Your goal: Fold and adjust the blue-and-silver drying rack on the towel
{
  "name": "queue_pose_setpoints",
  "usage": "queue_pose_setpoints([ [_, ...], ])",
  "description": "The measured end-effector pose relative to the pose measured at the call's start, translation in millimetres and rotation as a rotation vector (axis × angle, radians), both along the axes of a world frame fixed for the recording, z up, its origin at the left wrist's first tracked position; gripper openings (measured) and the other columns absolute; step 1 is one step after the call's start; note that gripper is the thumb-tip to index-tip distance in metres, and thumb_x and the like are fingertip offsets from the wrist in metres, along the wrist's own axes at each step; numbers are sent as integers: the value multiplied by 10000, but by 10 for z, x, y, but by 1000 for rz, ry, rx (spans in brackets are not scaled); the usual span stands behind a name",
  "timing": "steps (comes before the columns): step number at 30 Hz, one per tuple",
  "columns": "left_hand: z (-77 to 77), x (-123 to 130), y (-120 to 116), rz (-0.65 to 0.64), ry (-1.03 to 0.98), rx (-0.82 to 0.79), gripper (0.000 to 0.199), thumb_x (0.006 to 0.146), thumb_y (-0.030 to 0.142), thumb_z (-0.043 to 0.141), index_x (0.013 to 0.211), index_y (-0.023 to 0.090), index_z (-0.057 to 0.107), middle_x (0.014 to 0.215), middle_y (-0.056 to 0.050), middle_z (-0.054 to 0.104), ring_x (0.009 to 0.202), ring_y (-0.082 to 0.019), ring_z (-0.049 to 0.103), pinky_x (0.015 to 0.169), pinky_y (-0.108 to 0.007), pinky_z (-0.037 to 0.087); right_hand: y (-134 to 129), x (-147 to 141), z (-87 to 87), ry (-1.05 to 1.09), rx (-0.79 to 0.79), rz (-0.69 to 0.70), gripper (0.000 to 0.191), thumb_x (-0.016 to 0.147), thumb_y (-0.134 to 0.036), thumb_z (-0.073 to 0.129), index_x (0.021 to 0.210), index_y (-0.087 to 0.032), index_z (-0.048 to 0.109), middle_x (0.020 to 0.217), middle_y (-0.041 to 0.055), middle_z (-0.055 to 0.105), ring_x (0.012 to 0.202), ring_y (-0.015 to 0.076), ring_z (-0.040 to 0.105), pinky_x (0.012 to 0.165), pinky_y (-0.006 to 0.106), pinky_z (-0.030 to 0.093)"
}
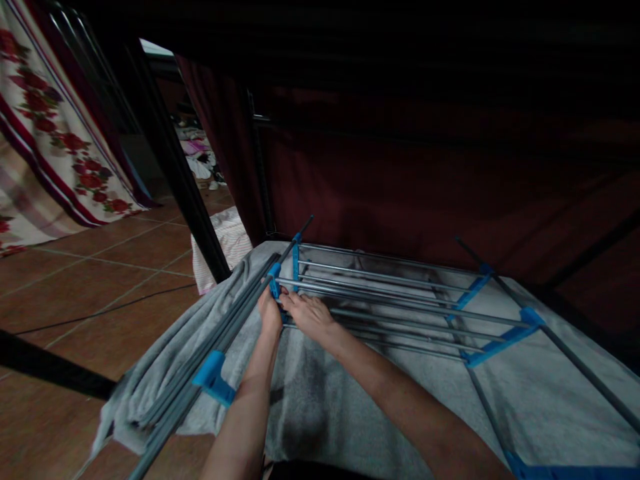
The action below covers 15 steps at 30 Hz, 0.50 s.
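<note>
A rack of grey metal rods point(400, 297) with blue plastic brackets lies on a grey blanket point(345, 407). At its left end, my left hand point(270, 310) is closed around the lower part of a blue bracket point(275, 280). Just to the right, my right hand point(307, 312) bends its fingers onto the same joint, near the rod ends; its fingertips are partly hidden. Several loose-looking grey tubes point(220, 333) run along the left side, with another blue bracket point(215, 379) on them. Blue brackets point(505, 340) also hold the right end of the rods.
A black metal post point(175, 160) stands at the left, and a dark frame spans overhead. Dark red cloth point(360, 180) hangs behind the rack. A flowered cloth point(65, 133) hangs at far left above the tiled floor point(120, 267), where a dark cable lies.
</note>
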<state>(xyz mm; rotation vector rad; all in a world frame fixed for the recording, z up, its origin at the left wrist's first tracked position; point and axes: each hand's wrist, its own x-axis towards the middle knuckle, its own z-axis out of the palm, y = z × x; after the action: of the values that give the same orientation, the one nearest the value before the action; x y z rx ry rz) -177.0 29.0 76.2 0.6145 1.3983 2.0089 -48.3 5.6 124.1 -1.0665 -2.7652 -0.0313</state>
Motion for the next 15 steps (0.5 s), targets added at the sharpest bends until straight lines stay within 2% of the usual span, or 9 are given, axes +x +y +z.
queue_pose_setpoints([
  [6, 7, 44, -3, -19, -88, 19, 530, 881, 675, 598, 623, 213, 591, 595, -43, 601, 506, -144, 507, 448, -282, 412, 6, 35, 80, -6, -61, -4, 453, 1122, -235, 259, 1538, -243, 439, 1359, 95, 689, 1066, 230, 727, 918, 390, 593],
  [15, -41, 11, 86, 1, -83, -39, 592, 833, 773, 566, 635, 217, 527, 567, -12, 546, 477, -123, 444, 421, -278, 345, 17, 36, 177, 4, -97, 18, 425, 1125, -304, 278, 1478, -240, 506, 1260, 107, 739, 1013, 257, 751, 887, 418, 592],
])
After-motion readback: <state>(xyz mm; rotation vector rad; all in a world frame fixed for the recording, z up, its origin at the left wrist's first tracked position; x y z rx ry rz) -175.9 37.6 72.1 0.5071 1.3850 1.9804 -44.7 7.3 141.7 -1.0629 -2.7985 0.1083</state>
